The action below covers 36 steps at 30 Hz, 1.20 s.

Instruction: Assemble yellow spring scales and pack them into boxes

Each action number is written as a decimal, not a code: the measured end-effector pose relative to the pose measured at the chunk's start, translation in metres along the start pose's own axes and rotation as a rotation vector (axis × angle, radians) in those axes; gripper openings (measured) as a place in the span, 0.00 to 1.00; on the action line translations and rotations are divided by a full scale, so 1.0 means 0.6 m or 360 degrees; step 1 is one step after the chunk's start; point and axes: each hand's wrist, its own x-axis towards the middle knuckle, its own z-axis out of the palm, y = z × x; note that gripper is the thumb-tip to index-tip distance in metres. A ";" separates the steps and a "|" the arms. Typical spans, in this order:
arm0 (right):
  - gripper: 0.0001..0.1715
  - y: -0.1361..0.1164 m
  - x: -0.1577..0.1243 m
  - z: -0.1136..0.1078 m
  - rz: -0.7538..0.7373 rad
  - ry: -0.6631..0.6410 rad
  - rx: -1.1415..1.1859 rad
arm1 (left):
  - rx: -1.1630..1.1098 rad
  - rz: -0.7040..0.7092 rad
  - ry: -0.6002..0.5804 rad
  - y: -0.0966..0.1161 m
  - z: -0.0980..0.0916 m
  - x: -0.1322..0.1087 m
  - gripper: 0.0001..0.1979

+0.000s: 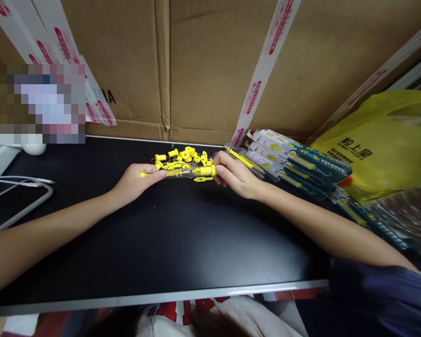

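Both my hands hold one long clear tube with yellow parts level over the black table. My left hand pinches its thin yellow tip at the left end. My right hand grips the yellow cap end, fingers closed round it. Just behind the tube lies a small heap of loose yellow plastic pieces.
A fanned stack of packaged tools in white and teal cards lies right of my right hand. A yellow plastic bag sits at far right. Taped cardboard boxes wall the back. A white cable and white device are at left.
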 end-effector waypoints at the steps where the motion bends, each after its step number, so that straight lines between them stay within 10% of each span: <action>1: 0.17 -0.002 0.000 0.000 0.0009 -0.0010 -0.0025 | 0.0004 0.0000 0.0000 0.000 0.000 0.000 0.23; 10: 0.35 -0.007 0.002 0.007 0.0246 0.0071 -0.0167 | 0.0053 -0.0005 -0.0005 -0.003 0.001 -0.002 0.23; 20: 0.14 0.008 -0.003 0.007 0.0050 0.0120 0.0097 | -0.0018 0.0026 0.0049 0.002 0.000 -0.001 0.22; 36: 0.33 0.002 0.000 0.011 0.0266 0.0080 0.0099 | 0.0031 0.0022 0.0012 -0.002 0.000 -0.001 0.23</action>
